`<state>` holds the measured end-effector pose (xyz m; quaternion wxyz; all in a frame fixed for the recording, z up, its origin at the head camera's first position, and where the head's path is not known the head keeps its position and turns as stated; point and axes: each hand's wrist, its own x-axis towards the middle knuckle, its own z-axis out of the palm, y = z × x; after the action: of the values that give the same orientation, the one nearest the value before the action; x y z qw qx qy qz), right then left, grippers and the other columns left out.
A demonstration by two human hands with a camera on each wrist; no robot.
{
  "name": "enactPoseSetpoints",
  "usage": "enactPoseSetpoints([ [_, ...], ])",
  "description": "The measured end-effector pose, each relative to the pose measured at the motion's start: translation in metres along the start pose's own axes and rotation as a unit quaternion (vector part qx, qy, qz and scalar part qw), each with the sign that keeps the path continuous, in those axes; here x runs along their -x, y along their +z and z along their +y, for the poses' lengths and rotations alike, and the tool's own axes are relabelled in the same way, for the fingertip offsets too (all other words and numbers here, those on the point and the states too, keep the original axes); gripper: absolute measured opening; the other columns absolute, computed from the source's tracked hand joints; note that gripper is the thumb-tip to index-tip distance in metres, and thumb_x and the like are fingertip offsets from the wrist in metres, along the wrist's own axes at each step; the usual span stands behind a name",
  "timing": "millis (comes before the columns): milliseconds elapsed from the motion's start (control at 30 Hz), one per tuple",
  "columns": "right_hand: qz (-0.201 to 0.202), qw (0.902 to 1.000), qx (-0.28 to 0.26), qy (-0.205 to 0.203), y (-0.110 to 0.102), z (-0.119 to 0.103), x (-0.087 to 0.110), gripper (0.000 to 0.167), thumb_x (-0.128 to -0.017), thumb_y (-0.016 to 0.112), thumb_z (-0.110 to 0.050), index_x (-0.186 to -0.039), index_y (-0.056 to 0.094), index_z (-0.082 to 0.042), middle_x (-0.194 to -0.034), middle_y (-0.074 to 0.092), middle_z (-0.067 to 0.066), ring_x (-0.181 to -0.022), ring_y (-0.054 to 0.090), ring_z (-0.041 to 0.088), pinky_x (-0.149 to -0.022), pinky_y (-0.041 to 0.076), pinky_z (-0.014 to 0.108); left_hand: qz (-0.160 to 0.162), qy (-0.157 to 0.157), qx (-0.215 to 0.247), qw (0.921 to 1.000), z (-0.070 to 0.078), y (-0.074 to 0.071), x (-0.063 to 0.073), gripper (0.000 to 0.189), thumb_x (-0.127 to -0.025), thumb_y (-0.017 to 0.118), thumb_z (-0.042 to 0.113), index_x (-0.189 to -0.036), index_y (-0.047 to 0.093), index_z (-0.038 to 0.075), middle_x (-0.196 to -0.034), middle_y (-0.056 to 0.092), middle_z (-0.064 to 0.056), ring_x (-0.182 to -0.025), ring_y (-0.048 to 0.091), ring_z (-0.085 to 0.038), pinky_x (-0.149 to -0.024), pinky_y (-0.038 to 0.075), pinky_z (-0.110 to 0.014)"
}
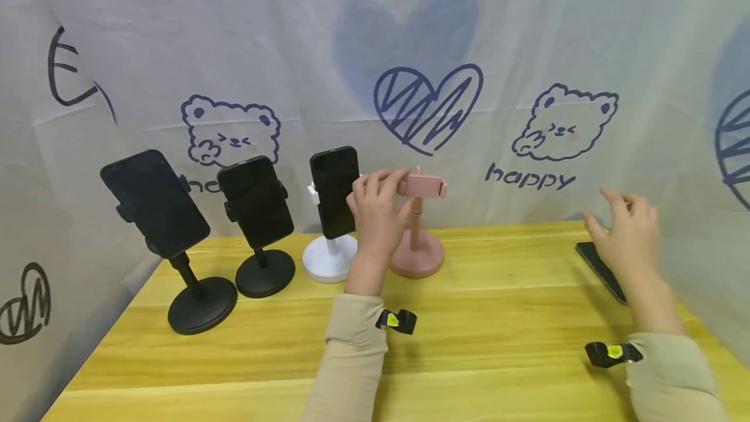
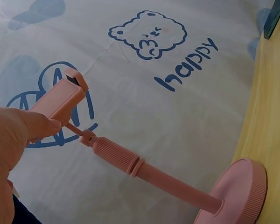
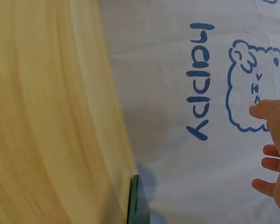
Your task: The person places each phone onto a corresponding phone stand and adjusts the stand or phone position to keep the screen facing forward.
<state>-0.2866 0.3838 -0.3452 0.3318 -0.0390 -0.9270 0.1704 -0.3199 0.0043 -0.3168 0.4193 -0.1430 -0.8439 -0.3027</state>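
My left hand [image 1: 377, 217] grips the left end of the clamp on a pink phone stand [image 1: 417, 258]. In the left wrist view the thumb lies along the clamp [image 2: 60, 100], which tilts on its thin neck above the ribbed post. The round base of this stand rests on the table, and its clamp carries no phone. My right hand [image 1: 633, 243] hovers over a dark phone [image 1: 596, 267] lying flat at the table's right side, partly hidden beneath the hand. Its fingers are loosely bent and hold nothing, as the right wrist view also shows.
Left of the pink stand, a white stand [image 1: 328, 262] holds a black phone [image 1: 335, 191] upright. Further left, two black stands hold a black phone [image 1: 256, 200] and a larger one [image 1: 155, 204]. A printed cloth [image 1: 504, 38] hangs behind the wooden table [image 1: 498, 344].
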Motion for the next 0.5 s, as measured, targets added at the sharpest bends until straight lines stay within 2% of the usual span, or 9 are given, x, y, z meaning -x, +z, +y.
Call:
enactPoseSetpoints([
  [267,-0.027,0.9995,0.000,0.014,0.005,0.006,0.002,0.056,-0.098,0.054,-0.029,-0.145,0.039,-0.005,-0.134,0.037,0.038,-0.117,0.032,0.054,-0.092,0.028,0.063,0.019,0.003,0.001,0.9998,-0.005,0.001,0.000,0.043,-0.081,0.079,0.025,-0.122,0.066,0.021,-0.122,0.061,-0.007,-0.115,0.044,-0.027,-0.095,0.034,-0.047],
  [500,-0.053,0.9966,-0.019,0.061,0.010,0.022,0.008,0.060,-0.098,0.052,-0.033,-0.148,0.035,-0.004,-0.135,0.033,0.040,-0.123,0.027,0.056,-0.096,0.026,0.065,0.020,0.007,0.006,0.9998,-0.002,0.006,0.001,0.043,-0.082,0.079,0.025,-0.122,0.065,0.021,-0.121,0.061,-0.007,-0.115,0.045,-0.027,-0.094,0.035,-0.047],
])
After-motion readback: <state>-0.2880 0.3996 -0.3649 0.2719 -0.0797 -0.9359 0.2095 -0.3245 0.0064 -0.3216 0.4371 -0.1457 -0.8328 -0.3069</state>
